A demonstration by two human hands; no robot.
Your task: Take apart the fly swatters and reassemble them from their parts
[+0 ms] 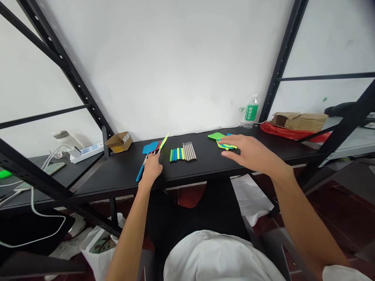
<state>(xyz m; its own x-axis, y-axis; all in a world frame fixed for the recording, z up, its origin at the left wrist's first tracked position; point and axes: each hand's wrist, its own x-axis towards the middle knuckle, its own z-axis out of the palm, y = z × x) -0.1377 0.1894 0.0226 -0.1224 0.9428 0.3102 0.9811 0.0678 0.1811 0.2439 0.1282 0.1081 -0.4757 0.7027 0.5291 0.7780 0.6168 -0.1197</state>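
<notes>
My left hand is closed around the shaft of what looks like a small fly swatter with a yellow head, tilted up. Beside it on the table lie a blue-headed swatter with a blue handle and a red-headed one, partly hidden by my fingers. My right hand hovers with thumb and fingers apart over loose flat heads: a green head and a yellow-green head, with blue ones partly covered. Between the hands lie a row of coloured handles and several metal rods.
The black table stands against a white wall between black metal frames. An open cardboard box sits at the back left. A water bottle stands at the back right, near a cardboard piece on red plastic. A power strip lies left.
</notes>
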